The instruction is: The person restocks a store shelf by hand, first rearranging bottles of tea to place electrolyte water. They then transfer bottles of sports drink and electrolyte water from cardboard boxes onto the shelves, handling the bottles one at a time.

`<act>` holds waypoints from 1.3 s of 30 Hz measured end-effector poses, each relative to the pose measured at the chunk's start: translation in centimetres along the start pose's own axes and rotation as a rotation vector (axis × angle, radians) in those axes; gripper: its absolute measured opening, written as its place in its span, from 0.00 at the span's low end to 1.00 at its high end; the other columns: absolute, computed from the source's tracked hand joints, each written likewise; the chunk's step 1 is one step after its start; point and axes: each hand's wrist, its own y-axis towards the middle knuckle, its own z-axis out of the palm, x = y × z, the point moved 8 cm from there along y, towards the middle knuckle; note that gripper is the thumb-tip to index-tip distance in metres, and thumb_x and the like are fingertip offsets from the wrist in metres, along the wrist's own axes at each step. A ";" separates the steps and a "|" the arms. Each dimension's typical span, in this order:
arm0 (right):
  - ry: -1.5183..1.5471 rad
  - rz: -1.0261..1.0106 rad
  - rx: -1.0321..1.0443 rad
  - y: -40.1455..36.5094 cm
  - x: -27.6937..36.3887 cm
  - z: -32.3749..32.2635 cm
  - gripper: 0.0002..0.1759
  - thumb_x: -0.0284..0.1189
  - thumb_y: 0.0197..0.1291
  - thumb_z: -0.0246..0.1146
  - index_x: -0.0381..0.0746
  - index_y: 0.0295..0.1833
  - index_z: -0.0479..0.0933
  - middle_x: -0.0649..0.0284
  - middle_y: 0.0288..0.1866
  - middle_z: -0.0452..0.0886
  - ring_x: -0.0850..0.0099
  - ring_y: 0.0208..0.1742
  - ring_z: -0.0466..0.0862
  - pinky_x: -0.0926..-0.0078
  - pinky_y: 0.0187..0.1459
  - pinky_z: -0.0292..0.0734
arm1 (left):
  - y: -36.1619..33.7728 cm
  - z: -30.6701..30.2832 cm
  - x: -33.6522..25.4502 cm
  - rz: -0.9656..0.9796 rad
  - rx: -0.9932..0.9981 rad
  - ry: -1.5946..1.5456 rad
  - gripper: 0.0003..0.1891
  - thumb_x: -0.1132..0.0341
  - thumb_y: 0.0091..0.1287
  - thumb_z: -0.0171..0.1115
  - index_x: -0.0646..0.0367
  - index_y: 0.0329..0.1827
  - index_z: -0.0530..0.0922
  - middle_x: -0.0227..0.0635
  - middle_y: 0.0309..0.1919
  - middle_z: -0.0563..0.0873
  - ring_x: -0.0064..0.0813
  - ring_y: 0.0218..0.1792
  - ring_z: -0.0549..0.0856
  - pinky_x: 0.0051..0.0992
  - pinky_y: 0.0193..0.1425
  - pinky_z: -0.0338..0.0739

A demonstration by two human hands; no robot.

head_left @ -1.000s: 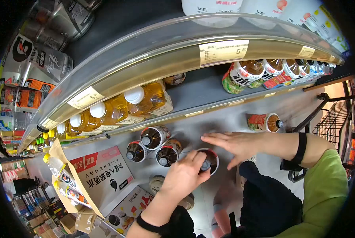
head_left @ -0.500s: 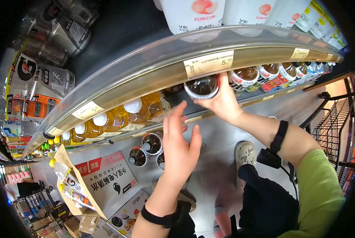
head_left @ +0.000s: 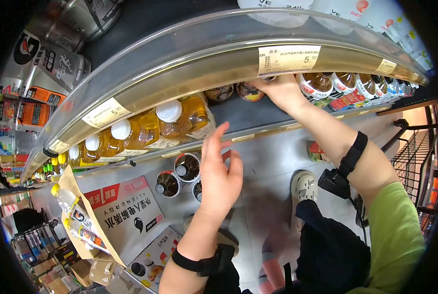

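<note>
My right hand (head_left: 282,90) reaches in under the upper shelf's edge, its fingertips mostly hidden behind the price rail. It is beside a dark bottle with a colourful label (head_left: 249,91), and whether it grips anything cannot be made out. Another dark bottle (head_left: 219,93) stands to the left of that one. Held in the air before the lower shelf, my left hand (head_left: 220,174) is open, fingers loosely bent and nothing in it. Bottles of yellow drink with white caps (head_left: 170,111) line the shelf to its left. Brown bottles with white labels (head_left: 316,84) stand right of my right hand.
Several dark bottles (head_left: 187,166) stand on the floor below. A printed carton (head_left: 126,210) and an open box of sports drinks (head_left: 84,220) lie at lower left. A wire cart (head_left: 410,147) is on the right. The clear shelf guard (head_left: 179,46) curves above my hands.
My right hand has gone deeper under the shelf edge, and the dark bottle it held is now mostly out of sight. The view has shifted slightly; my left hand remains open.
</note>
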 end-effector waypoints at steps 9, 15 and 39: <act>0.082 0.091 -0.120 -2.7 -0.2 -0.4 0.23 0.30 0.61 0.66 0.37 0.59 0.71 0.62 0.56 0.76 0.70 0.56 0.77 0.71 0.56 0.74 | -3.5 -5.1 0.4 -0.155 0.222 0.634 0.07 0.75 0.57 0.59 0.63 0.39 0.80 0.47 0.32 0.85 0.42 0.35 0.87 0.34 0.40 0.81; 0.158 0.208 0.331 -11.5 0.3 0.8 0.17 0.25 0.61 0.61 0.34 0.55 0.72 0.54 0.48 0.81 0.64 0.49 0.82 0.67 0.51 0.77 | -7.1 -3.6 7.3 -0.373 0.436 1.110 0.27 0.57 0.59 0.69 0.61 0.54 0.68 0.47 0.40 0.83 0.48 0.41 0.87 0.40 0.44 0.83; -0.036 -0.213 0.415 -11.3 6.1 -1.9 0.48 0.23 0.44 0.71 0.43 0.72 0.56 0.49 0.68 0.65 0.46 0.57 0.78 0.57 0.51 0.81 | -3.8 0.2 -13.5 0.448 0.043 0.606 0.18 0.72 0.53 0.73 0.57 0.46 0.78 0.40 0.34 0.80 0.44 0.32 0.81 0.36 0.36 0.76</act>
